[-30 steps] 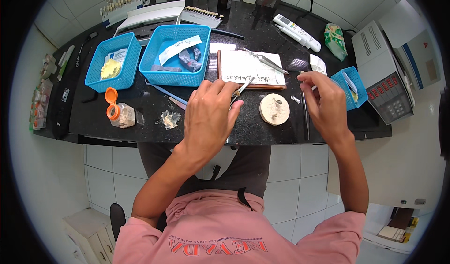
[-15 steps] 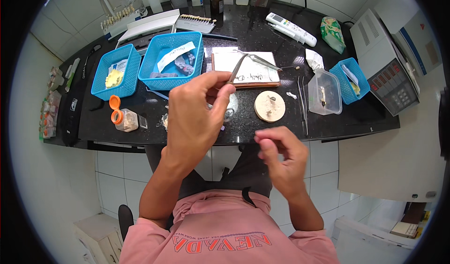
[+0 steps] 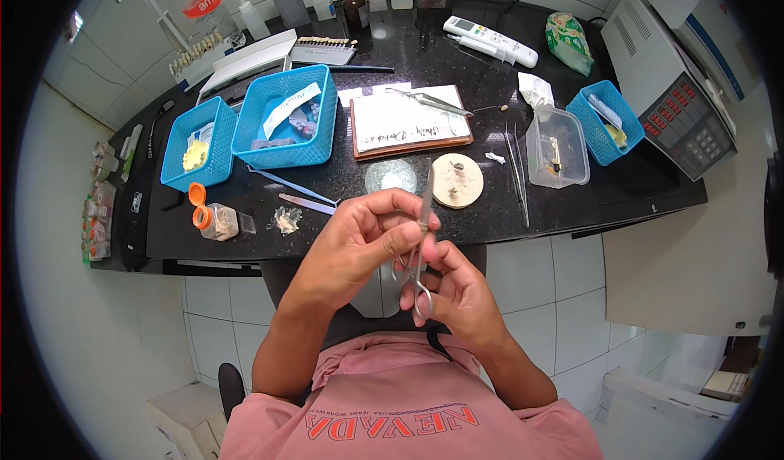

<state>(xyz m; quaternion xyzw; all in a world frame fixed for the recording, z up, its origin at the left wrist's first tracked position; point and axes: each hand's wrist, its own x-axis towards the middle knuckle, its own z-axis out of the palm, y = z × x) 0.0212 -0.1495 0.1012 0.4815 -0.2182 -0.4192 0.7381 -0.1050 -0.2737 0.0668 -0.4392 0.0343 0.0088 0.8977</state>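
In front of my chest, both hands meet on a pair of metal scissors [image 3: 429, 189]. The blade end points up and away from me; the ring handles hang lower, near my right palm. My left hand [image 3: 355, 248] pinches the scissors around their middle between thumb and fingertips. Fingers of my right hand [image 3: 461, 297] are curled at the rings, and part of the handle is hidden behind them. Just beyond my hands lies a round cream disc [image 3: 469, 191] with two small dark pieces on it. A paper-covered clipboard [image 3: 412, 151] holds a metal forceps-like tool [image 3: 437, 102].
Blue baskets [image 3: 245, 154] stand at the left, an open orange-capped jar [image 3: 219, 225] before them. A blue-handled tool [image 3: 294, 184] and a small plastic bag [image 3: 286, 220] lie nearby. Tweezers [image 3: 516, 170], a clear tub [image 3: 559, 170] and another blue basket [image 3: 600, 146] are right.
My left hand has lowered from over the clipboard toward my chest with the scissors. My right hand has moved left and closed on the handles. The view has shifted slightly.
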